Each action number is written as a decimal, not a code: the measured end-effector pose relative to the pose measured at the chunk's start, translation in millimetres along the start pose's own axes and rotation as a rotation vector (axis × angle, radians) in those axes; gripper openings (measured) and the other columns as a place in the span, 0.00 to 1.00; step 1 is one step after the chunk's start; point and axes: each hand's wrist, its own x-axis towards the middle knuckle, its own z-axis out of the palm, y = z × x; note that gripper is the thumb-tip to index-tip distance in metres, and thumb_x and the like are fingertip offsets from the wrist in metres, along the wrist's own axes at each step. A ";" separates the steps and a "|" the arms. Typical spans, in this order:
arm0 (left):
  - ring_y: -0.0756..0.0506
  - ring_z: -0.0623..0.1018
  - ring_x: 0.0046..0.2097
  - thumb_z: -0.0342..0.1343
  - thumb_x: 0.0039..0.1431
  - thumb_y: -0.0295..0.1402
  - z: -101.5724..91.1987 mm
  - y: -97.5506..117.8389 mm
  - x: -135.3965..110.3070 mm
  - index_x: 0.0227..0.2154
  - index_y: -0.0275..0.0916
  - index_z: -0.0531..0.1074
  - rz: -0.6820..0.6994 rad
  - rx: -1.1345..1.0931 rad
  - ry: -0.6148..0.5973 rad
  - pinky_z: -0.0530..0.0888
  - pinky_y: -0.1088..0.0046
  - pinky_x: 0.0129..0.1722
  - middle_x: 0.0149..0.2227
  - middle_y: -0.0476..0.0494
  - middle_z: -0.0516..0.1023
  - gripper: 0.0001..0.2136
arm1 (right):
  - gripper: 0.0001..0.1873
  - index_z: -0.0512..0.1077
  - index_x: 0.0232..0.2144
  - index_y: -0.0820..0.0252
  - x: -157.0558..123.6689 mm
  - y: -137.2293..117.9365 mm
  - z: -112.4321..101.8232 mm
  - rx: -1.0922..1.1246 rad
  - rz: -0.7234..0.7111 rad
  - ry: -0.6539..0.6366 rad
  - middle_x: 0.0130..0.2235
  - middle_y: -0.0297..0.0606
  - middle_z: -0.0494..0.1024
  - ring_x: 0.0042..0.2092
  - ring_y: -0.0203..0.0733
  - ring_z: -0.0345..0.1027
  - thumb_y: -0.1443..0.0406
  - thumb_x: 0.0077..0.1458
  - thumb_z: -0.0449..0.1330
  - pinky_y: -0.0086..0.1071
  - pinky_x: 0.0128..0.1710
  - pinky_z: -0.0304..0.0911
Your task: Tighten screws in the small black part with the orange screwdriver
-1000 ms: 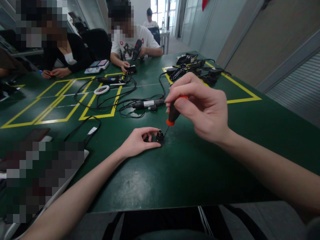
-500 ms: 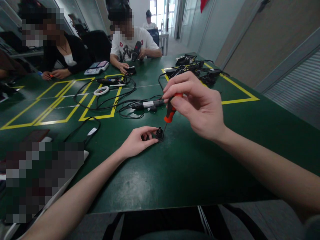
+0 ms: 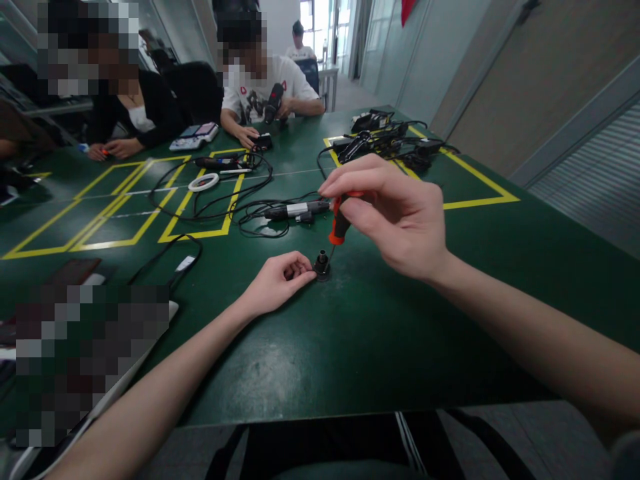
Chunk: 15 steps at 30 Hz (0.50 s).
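A small black round part (image 3: 321, 264) stands on the green table (image 3: 380, 333). My left hand (image 3: 276, 281) rests on the table with fingers curled, pinching the part from its left side. My right hand (image 3: 395, 213) hovers above and to the right, closed round a small screwdriver (image 3: 340, 225) with a black and orange handle. The screwdriver's thin shaft slants down toward the top of the part.
Tangled black cables and a black tool (image 3: 295, 209) lie just beyond the part. A white ring (image 3: 203, 181) sits inside yellow tape lines. More black devices (image 3: 385, 137) are piled at the far right. Two people sit across the table handling items. A blurred object lies at left.
My right hand has tilted the screwdriver and drifted slightly left and up. My left fingers have closed tighter on the part.
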 end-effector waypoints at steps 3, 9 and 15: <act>0.51 0.66 0.30 0.60 0.66 0.40 -0.9 -0.4 -0.4 0.35 0.35 0.78 0.020 0.047 -0.005 0.64 0.75 0.30 0.28 0.51 0.72 0.12 | 0.08 0.83 0.45 0.51 0.8 -0.2 -0.4 -0.016 -0.004 0.003 0.45 0.41 0.81 0.51 0.49 0.76 0.59 0.67 0.64 0.45 0.49 0.79; 0.51 0.68 0.30 0.59 0.67 0.40 -3.3 -2.2 -0.4 0.48 0.35 0.80 0.051 0.040 -0.030 0.66 0.75 0.32 0.32 0.49 0.76 0.15 | 0.14 0.79 0.51 0.55 0.8 -0.6 -1.4 0.163 0.072 -0.094 0.48 0.40 0.83 0.44 0.43 0.80 0.55 0.71 0.61 0.38 0.45 0.79; 0.50 0.68 0.31 0.59 0.66 0.40 -6.2 1.2 -0.5 0.52 0.36 0.81 0.097 0.078 -0.064 0.66 0.74 0.32 0.38 0.45 0.79 0.18 | 0.14 0.80 0.49 0.53 1.2 3.2 -1.7 0.119 0.079 -0.100 0.50 0.40 0.80 0.49 0.44 0.78 0.53 0.69 0.63 0.36 0.44 0.79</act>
